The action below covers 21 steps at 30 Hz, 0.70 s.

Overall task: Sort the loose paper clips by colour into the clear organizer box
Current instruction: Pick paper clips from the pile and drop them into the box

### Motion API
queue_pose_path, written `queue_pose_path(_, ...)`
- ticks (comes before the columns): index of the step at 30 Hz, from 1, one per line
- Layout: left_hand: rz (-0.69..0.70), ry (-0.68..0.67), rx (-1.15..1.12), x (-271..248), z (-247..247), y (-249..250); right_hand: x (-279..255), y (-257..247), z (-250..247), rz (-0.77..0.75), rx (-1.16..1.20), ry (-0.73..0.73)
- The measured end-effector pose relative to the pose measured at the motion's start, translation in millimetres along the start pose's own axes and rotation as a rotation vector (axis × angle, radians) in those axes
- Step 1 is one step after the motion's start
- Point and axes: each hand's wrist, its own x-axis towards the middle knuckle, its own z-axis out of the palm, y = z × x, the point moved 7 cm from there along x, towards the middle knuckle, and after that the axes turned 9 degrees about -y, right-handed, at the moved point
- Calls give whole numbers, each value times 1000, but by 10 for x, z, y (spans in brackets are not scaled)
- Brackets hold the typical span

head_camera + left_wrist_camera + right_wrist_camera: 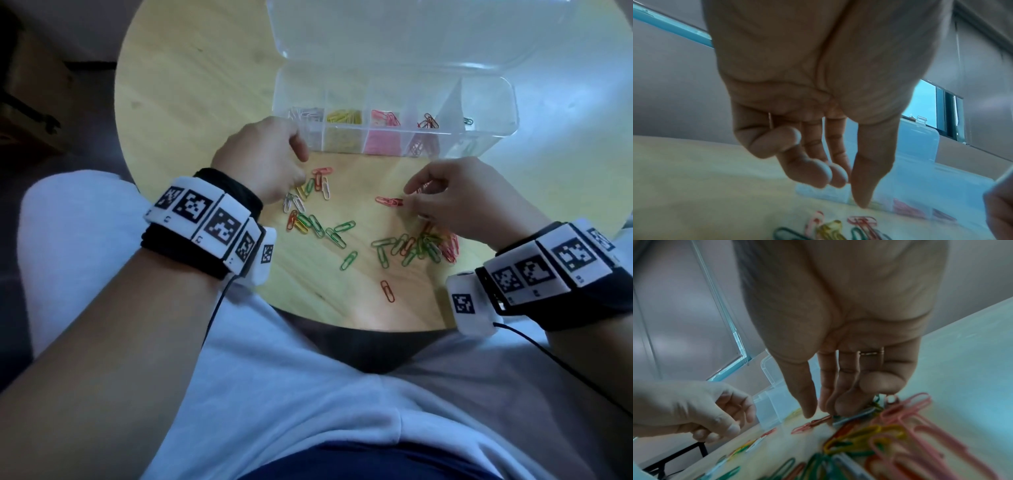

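Note:
The clear organizer box [510, 113] stands open at the far side of the round wooden table [205, 102]. From left to right its compartments hold white, yellow, pink, red and green clips. Loose mixed clips lie in a left cluster [308, 219] and a right heap [421, 246]. My left hand [301, 169] hovers over the left cluster, fingers curled. In the left wrist view its little finger [777, 139] curls on a thin pale clip wire [769, 120]. My right hand [411, 197] reaches down and its fingertips [828, 418] touch the end of a red clip [809, 425]; the thumb is slightly apart.
The box lid [411, 34] stands up behind the compartments. A lone red clip [387, 291] and a green clip [348, 260] lie near the table's front edge. My lap in light clothing fills the foreground. A dark floor and wooden furniture lie to the left.

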Motion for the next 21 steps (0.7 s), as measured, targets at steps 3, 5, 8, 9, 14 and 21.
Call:
queue_pose_path(3,46,-53,19,15,108,66,27,-8,23,3,-36,-6)
queue_pose_path(5,53,-70,20,26,156,74,27,-9,34,9,-34,-24)
queue_pose_path(8,50,-64,17,39,178,77,15,-16,29,9,-54,-32)
queue_pose_path(9,47,-65,17,42,186,80,19,-15,33,11,-68,-33)
queue_pose_path(14,31,-58,51,58,254,126,22,0,96,34,-150,-60)
queue_pose_path(21,47,-1,90,60,242,194,-8,-9,117,49,-226,-28)
